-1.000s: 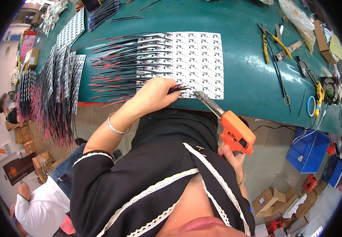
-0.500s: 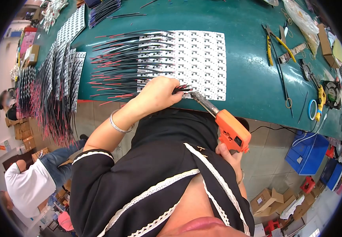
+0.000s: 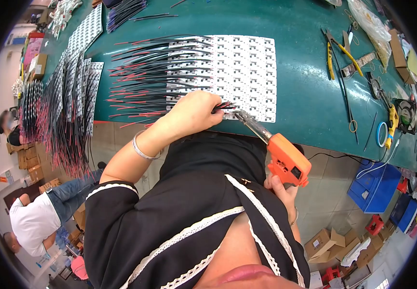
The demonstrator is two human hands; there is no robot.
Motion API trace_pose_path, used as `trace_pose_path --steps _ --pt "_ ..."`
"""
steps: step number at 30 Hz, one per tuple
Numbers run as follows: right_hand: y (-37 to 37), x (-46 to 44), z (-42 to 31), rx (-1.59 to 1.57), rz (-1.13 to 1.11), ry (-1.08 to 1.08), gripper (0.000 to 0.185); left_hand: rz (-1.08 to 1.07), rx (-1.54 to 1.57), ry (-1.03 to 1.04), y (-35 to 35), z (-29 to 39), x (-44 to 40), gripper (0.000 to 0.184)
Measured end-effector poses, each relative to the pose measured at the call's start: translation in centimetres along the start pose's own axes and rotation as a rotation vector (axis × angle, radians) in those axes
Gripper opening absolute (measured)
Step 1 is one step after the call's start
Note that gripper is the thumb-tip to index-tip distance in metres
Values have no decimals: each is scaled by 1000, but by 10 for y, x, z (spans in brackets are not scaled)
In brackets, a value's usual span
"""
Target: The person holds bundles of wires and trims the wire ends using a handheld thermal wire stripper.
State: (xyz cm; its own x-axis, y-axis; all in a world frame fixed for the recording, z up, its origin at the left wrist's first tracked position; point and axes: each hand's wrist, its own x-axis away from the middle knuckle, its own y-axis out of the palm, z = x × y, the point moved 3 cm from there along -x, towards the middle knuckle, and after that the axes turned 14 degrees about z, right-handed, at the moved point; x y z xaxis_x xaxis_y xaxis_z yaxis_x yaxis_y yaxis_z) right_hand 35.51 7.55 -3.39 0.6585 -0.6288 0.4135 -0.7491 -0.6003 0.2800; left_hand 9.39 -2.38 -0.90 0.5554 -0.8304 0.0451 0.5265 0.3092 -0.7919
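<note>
A white circuit board panel lies on the green table, with rows of black wires with red ends across its left part. My left hand is closed on a small bundle of black wires over the panel's lower edge. The orange soldering gun is in my right hand, its fingers wrapped round the handle. The gun's metal tip meets or nearly meets the board just right of the wire ends; actual contact cannot be made out.
Wired panels hang over the table's left edge. Yellow-handled pliers, a blue tape roll and a small fan lie at the right. A blue bin stands on the floor. Another person is at lower left.
The gun first moved slightly left, then back right, its tip staying near the panel's lower edge. My left hand has shifted slightly. The other person at the left has changed posture.
</note>
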Motion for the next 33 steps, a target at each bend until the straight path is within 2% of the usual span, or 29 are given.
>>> trace_pose_path --steps 7,13,23,26,28,33 --pt "-3 -1 0 8 -41 -21 29 -56 33 36 1 -4 -7 20" --pt "0 2 -1 -1 -7 42 31 -173 80 -18 0 -9 -16 20" --pt "0 1 -1 47 2 35 31 -175 23 18 0 -3 -17 21" --pt "-7 -1 4 -29 -48 -20 32 -194 17 25 -1 -3 -17 23" --pt "-5 -3 -1 -63 -3 3 33 -214 5 27 0 -2 -17 24" --pt "-1 -6 -8 -95 28 12 34 -251 -60 155 -7 -2 -19 24"
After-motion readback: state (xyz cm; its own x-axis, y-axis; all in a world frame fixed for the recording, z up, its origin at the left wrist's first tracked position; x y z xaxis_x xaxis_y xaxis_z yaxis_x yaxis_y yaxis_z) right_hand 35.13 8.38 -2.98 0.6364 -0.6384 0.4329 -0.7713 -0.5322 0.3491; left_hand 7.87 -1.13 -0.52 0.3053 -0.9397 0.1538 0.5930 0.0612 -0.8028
